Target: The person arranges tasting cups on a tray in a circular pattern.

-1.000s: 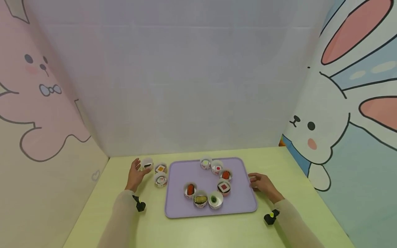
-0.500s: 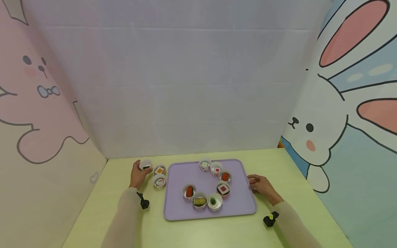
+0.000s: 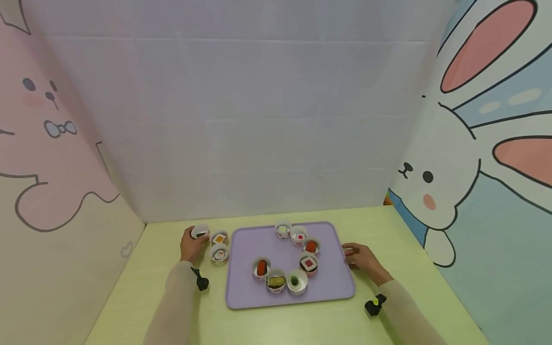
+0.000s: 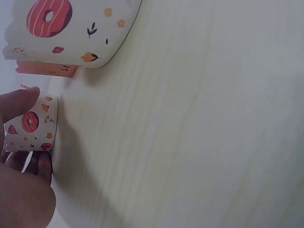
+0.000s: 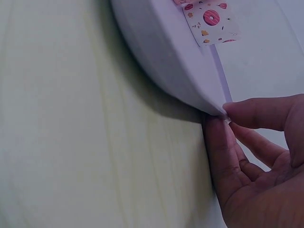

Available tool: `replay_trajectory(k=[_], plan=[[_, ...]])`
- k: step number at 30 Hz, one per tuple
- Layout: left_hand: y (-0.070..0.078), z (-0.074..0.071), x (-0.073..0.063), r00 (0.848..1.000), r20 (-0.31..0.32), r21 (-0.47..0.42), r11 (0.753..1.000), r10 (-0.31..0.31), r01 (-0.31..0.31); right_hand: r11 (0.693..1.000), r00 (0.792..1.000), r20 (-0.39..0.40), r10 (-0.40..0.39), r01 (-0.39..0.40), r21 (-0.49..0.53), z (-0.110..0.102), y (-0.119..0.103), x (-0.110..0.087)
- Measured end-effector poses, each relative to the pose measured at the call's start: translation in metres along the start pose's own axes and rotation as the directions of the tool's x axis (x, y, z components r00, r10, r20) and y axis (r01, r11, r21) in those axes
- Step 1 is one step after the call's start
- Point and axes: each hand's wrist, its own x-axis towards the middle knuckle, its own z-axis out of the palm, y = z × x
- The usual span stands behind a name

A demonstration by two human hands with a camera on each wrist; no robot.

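Beyond the tray's left side, my left hand [image 3: 191, 247] grips a small white paper cup [image 3: 200, 230] with something dark in it. The left wrist view shows this donut-printed cup [image 4: 35, 130] on the table, thumb on one side and fingers on the other. Two more cups stand just right of it, one with a white-and-orange piece [image 3: 220, 237], one with a white piece [image 3: 219, 254]. My right hand [image 3: 364, 259] is at the right edge of the purple tray [image 3: 332, 287]; in the right wrist view thumb and fingers pinch the tray's rim [image 5: 209, 102].
Several cups stand on the tray in a curve, holding sushi-like pieces, among them a red-topped one [image 3: 261, 269], a yellow one [image 3: 276, 281] and a green-dotted one [image 3: 297, 281]. A pale wall [image 3: 258, 120] rises behind the yellow table [image 3: 241, 330], with bunny-printed sheets at both sides.
My left hand has moved right and closed its fingers around the cup. The right hand stays at the tray's rim. The head view has shifted slightly.
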Motion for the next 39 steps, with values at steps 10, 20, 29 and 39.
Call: replay_trajectory(k=[10, 20, 29, 39], plan=[[0.005, -0.005, -0.001, 0.999, -0.039, -0.025, 1.0, -0.002, 0.001, 1.0, 1.0, 0.004, -0.002, 0.002, -0.02, -0.001, 0.0, -0.003], [0.028, -0.014, -0.002, 0.995, -0.027, -0.097, 0.99, 0.099, -0.101, 1.0, 1.0, 0.006, -0.005, 0.005, -0.022, -0.003, -0.001, -0.002], [0.05, -0.021, -0.016, 0.989, 0.0, -0.09, 0.985, 0.15, -0.15, 1.0, 1.0, 0.014, -0.011, 0.011, -0.027, -0.003, -0.001, -0.002], [0.07, -0.023, -0.035, 0.978, 0.045, -0.045, 0.978, 0.204, -0.202, 0.999, 0.999, 0.026, -0.019, 0.02, -0.025, -0.002, -0.001, -0.002]])
